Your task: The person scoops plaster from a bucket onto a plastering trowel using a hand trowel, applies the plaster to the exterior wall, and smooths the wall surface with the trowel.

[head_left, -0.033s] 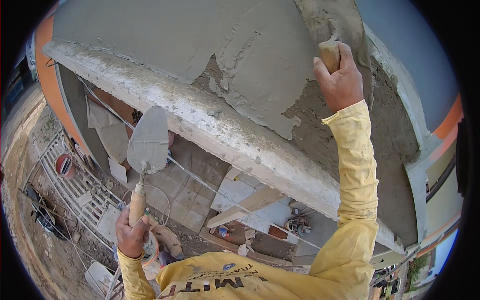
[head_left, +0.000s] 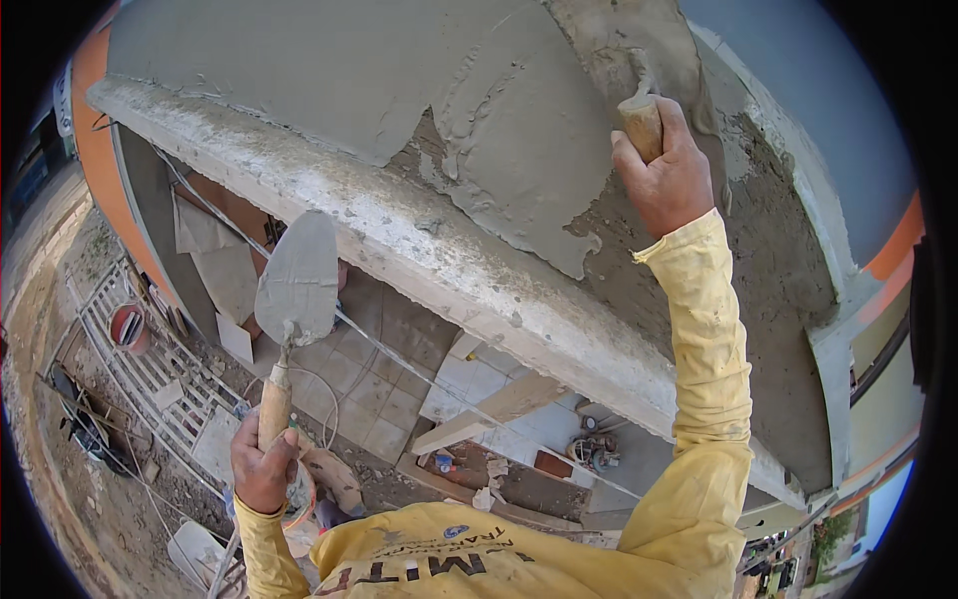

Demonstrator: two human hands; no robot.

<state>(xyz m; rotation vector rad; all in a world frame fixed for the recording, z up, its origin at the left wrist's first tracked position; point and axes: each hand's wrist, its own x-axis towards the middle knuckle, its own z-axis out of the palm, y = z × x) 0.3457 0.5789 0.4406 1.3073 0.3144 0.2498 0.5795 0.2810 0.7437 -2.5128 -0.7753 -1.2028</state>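
Observation:
My right hand (head_left: 669,175) grips the wooden handle (head_left: 641,128) of a plastering tool, its grey, mortar-smeared blade (head_left: 631,42) lying on the grey wet plaster (head_left: 339,70) of the wall. A darker, rougher patch (head_left: 758,260) shows right of and below the smooth coat. My left hand (head_left: 261,464) holds a pointed trowel (head_left: 299,272) by its wooden handle, blade upward and coated with grey mortar, in front of the concrete ledge and the gap below it.
A pale concrete ledge (head_left: 419,250) runs diagonally beneath the plaster. Below are a tiled floor (head_left: 359,369), cables, a wooden beam (head_left: 504,409), a slatted grate (head_left: 150,379), a red bucket (head_left: 128,327) and rubble. An orange-edged wall (head_left: 100,180) stands at the left.
My right hand and its tool have moved slightly left and down over the plaster. My left hand with the trowel is almost unchanged.

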